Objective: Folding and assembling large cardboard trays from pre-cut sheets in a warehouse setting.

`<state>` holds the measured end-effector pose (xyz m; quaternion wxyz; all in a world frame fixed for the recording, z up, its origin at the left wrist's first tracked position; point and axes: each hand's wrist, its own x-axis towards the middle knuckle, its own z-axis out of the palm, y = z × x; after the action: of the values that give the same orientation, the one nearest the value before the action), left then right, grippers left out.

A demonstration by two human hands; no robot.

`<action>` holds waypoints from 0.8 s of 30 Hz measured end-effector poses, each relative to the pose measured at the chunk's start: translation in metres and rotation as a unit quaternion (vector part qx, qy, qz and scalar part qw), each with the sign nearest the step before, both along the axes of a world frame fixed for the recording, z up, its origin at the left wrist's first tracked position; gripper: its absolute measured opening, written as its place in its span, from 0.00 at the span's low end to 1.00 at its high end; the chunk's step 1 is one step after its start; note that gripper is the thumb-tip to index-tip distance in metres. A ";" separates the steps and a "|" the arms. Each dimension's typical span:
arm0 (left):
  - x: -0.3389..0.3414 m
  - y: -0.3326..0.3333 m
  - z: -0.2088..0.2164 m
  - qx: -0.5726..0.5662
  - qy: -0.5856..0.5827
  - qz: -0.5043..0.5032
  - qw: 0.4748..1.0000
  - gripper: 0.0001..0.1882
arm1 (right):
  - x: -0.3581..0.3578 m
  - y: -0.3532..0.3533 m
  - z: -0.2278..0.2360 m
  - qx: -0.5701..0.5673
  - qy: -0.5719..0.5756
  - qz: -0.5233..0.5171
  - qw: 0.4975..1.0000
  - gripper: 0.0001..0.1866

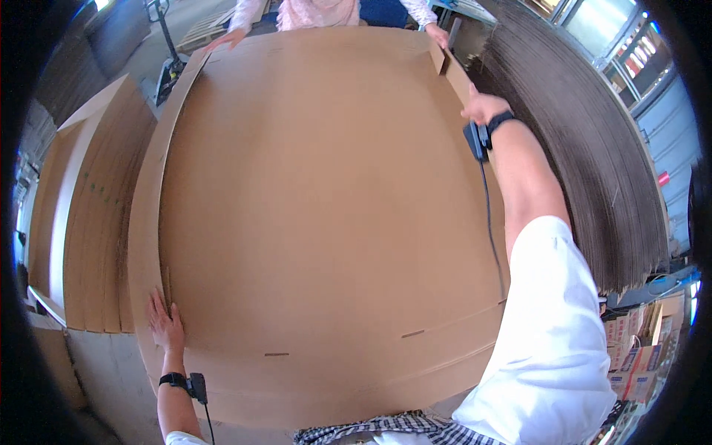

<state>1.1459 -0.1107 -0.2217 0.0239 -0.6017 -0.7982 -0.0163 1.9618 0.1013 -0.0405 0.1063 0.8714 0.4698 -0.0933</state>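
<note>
A large brown cardboard sheet [326, 193] lies before me, its long left flap [152, 185] and right flap [458, 78] folded along the sides. My left hand [166, 325] rests with fingers stretched on the near end of the left flap. Toward the far right, my right hand [487, 108] grips the upright right flap, its fingers partly hidden. Across from me, another person's hands hold the far corners: one hand [228, 40] at the left, the other hand [437, 35] at the right, beside a small folded tab [438, 59].
A tall stack of cardboard sheets [578, 148] stands close along the right. More folded cardboard [100, 215] leans at the left. Behind it is a pallet jack [172, 67]. Packed cartons [636, 360] sit low at the right. A black cable [489, 222] hangs from my right wrist device over the sheet.
</note>
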 end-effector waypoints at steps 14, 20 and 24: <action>-0.013 0.026 0.093 -0.011 -0.403 -0.096 0.910 0.29 | -0.531 -0.174 -0.159 0.151 0.041 0.452 0.878 0.36; 0.047 -0.014 0.103 0.146 -0.336 -0.266 0.892 0.18 | -0.554 -0.380 -0.127 0.117 0.399 0.625 0.661 0.31; 0.057 -0.039 0.106 0.147 -0.313 -0.415 0.842 0.08 | -0.550 -0.421 -0.130 0.057 0.360 0.620 0.694 0.41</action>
<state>1.2034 -0.1497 -0.1161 -0.1477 -0.8289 -0.4274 -0.3293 1.4121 -0.3193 -0.1704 -0.0871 0.2862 0.9103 -0.2862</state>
